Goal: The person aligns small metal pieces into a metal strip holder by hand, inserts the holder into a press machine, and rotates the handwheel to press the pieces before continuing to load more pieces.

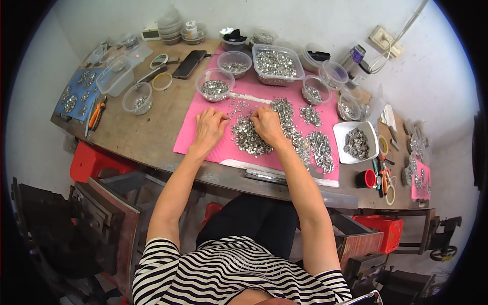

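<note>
On a pink ribbed mat [198, 140] lie heaps of small shiny silver metal pieces. My left hand [210, 127] rests at the left of the largest heap [249, 138], its fingers curled and pressed together near a thin scatter of pieces [240, 108]. Over the top right of that heap my right hand [268, 124] bends down with its fingertips closed. Whatever either hand pinches is too small or too hidden to name. Right of my right wrist, a long heap [286, 118] runs down the mat, with two smaller heaps [321, 151] beyond it.
Behind the mat's middle stand a rectangular clear tub [276, 76] and round bowls [214, 94] of pieces. A white square dish [339, 145] sits at right, beside a red-rimmed cup [367, 179]. Leftward are a phone [189, 64], tape rolls [162, 82] and orange-handled pliers [96, 116].
</note>
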The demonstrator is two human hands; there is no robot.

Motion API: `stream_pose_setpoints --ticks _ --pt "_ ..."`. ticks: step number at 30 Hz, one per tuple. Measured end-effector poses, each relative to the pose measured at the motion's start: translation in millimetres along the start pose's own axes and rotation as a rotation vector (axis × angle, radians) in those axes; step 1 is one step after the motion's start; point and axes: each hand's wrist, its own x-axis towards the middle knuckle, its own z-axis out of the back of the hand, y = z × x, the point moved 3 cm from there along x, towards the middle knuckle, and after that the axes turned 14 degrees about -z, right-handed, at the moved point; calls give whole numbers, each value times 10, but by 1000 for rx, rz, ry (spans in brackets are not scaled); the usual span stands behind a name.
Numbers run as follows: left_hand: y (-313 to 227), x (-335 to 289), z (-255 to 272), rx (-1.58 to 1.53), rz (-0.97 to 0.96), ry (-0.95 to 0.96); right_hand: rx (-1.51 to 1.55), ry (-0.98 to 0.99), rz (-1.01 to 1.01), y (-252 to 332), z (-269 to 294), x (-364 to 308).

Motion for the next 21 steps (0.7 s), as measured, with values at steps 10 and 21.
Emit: stream_pose_setpoints --ticks 10,21 --pt "63 -3 5 -312 207 -125 211 123 -90 90 628 -380" --pt "-1135 -65 -276 -559 -209 293 87 178 -265 -90 883 -1295"
